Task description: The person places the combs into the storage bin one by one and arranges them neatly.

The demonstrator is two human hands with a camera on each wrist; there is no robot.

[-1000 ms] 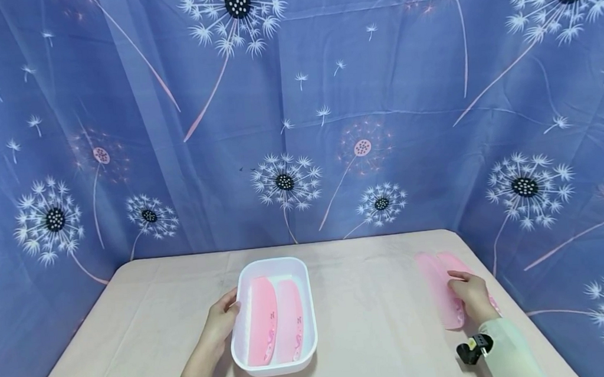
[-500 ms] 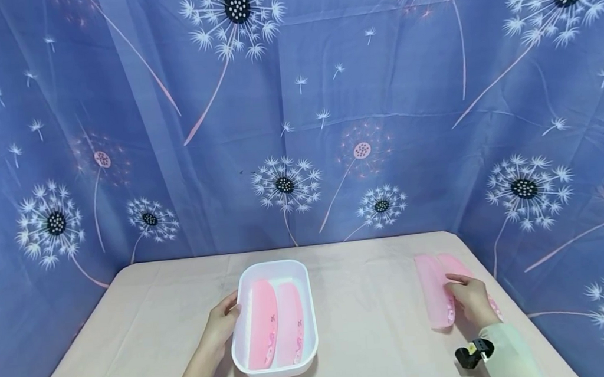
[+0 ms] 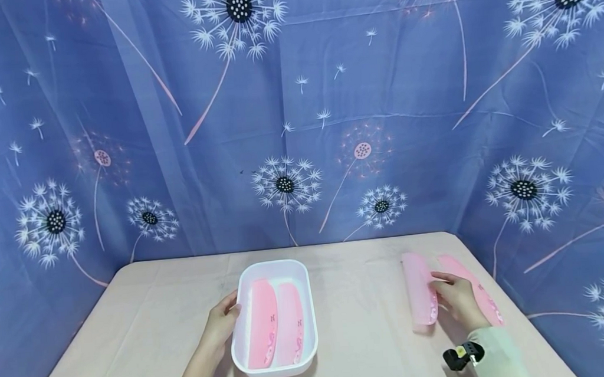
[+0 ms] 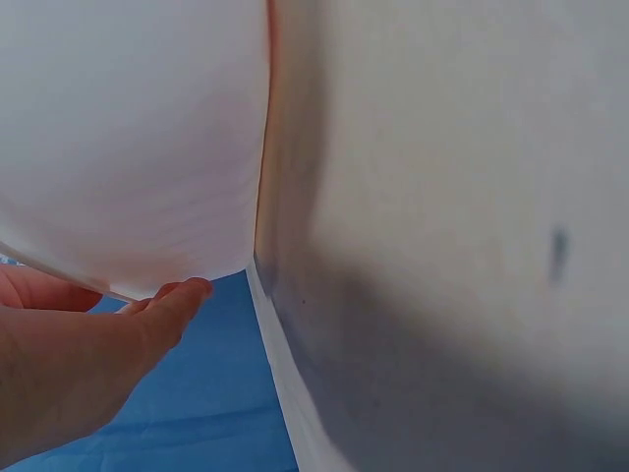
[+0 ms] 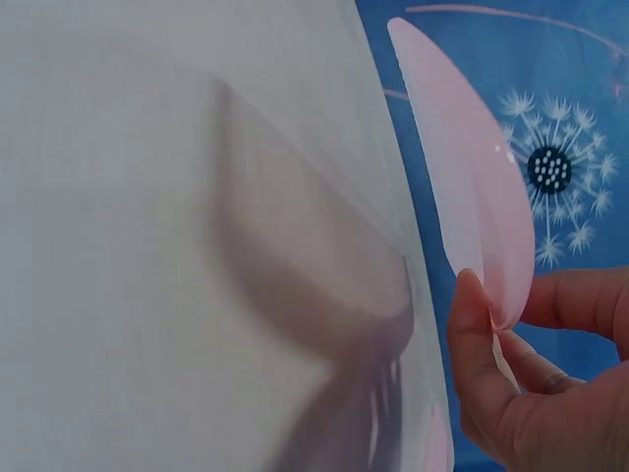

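My left hand [image 3: 221,324] grips the left rim of a white rectangular tray [image 3: 275,372]; in the left wrist view its fingers [image 4: 175,310] reach under the tray's pale side. Two curved pink combs, a deeper pink one [image 3: 262,328] and a paler one [image 3: 290,325], lie side by side inside. Over on the right, my right hand [image 3: 457,302] pinches a pale pink comb [image 3: 418,289] along its patterned edge, tilted above the table. The right wrist view shows that comb [image 5: 472,147] between thumb and fingers. Another pink comb [image 3: 483,294] lies on the table, partly behind this hand.
A light tablecloth covers the table [image 3: 361,326]. Blue dandelion-print curtain [image 3: 327,103] closes off the back and both sides. A small black device [image 3: 461,356] sits on the right wrist.
My right hand has lifted the pale comb and moved it left, away from the comb on the table, which now shows more. My left hand and the tray have stayed put.
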